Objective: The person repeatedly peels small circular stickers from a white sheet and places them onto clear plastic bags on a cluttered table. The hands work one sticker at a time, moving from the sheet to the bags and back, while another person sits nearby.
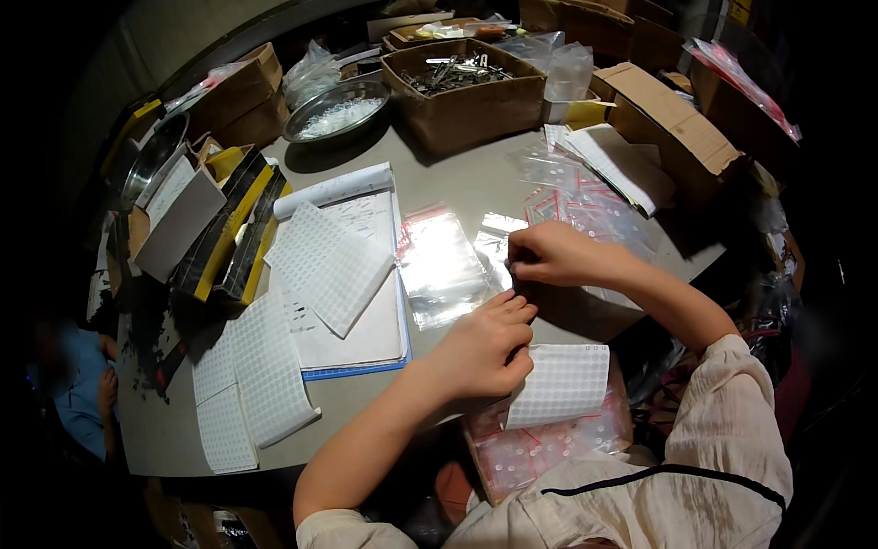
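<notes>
My left hand [489, 352] is closed at the table's near edge, its fingertips bent down beside a shiny clear plastic bag [492, 240]. A white sheet of small round stickers [562, 384] runs out from under its thumb, apparently gripped there. Just beyond, my right hand [556, 254] makes a pinch over the bag's right side; whatever lies between those fingertips is hidden. To the left rests a stack of clear zip bags [444, 270] with red seal lines. Below the sticker sheet, more red-lined bags with round stickers [540, 448] fill a box at my lap.
Sticker sheets [334, 265] overlie a paper pad on a blue clipboard [357, 373]. Behind stand a metal bowl [338, 114] of small clear pieces and a cardboard box [466, 114] of metal parts. Filled bags [590, 215] spread at right. Another person [82, 384] sits far left.
</notes>
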